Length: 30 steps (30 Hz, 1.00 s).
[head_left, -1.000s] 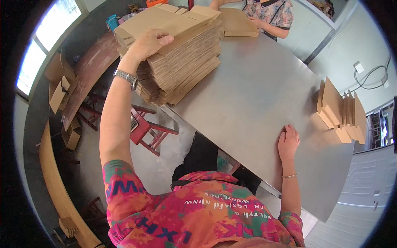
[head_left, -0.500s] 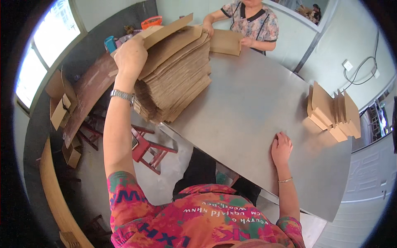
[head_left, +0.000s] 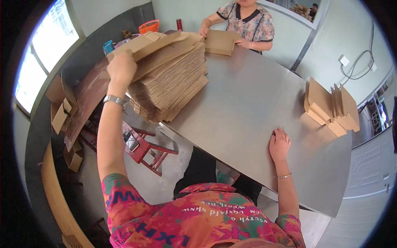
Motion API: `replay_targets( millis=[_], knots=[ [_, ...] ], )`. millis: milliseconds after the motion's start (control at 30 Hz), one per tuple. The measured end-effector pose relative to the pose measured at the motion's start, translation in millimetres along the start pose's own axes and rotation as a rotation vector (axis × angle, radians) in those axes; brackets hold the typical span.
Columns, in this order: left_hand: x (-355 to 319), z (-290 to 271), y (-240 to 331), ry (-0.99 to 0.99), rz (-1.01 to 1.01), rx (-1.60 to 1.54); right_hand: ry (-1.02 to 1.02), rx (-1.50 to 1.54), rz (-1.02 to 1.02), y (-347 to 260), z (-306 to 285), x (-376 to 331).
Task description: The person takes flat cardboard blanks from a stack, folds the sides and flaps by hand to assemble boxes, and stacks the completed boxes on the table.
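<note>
A person in a bright patterned shirt is sitting at a long grey metal bench, seen from above. The left hand, with a watch on its wrist, is reaching up and away to a tall stack of flattened brown cardboard pieces sitting on the far left part of the bench. Its grip is closing on the near left edge of the top cardboard piece, fingers clamped on that edge and tilting the piece up off the stack. The piece's long axis is running from the hand away and to the right, toward a co-worker across the bench, so the lifted sheet is lying mostly beyond and to the right of the grip. The left hand is much the nearer one; the right hand is resting flat and open on bare metal near the bench's close edge, well apart from the stack and holding nothing. At the right edge of the bench, a small group of folded cardboard boxes is standing on end. The co-worker's hands are holding another flat brown box just beside the stack's far end. A red stool is standing on the floor below the stack.
</note>
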<state>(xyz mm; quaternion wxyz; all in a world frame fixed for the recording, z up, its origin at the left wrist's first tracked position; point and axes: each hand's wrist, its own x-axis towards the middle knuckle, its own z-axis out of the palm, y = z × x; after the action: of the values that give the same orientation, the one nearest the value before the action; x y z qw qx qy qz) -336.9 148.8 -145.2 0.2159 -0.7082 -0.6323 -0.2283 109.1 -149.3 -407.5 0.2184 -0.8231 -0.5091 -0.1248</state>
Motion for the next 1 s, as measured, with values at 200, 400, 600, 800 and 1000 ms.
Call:
replay_targets(
  millis=[200, 400, 600, 800, 1000],
  knots=[
    [-6.0, -24.7, -9.2, 0.404, -0.032, -0.103, 0.016, 0.012, -0.011, -1.4, -0.2, 0.6],
    [-37.8, -53.2, 47.6, 0.802, 0.291, -0.308, 0.042, -0.005, -0.018, -1.2, -4.8, -5.6],
    [-125.9, -9.7, 161.4, 0.395, 0.822, -0.699, 0.079, 0.145, -0.078, 10.1, -13.1, -18.5],
    [-266.5, 61.0, 187.1, -0.181, 0.938, -0.936, -0.133, 0.331, 0.089, -19.5, -90.0, -96.3],
    [-296.0, 59.1, 193.7, -0.347, 0.881, -0.978, 0.047, 0.516, 0.444, -38.3, -89.6, -132.6]
  ],
)
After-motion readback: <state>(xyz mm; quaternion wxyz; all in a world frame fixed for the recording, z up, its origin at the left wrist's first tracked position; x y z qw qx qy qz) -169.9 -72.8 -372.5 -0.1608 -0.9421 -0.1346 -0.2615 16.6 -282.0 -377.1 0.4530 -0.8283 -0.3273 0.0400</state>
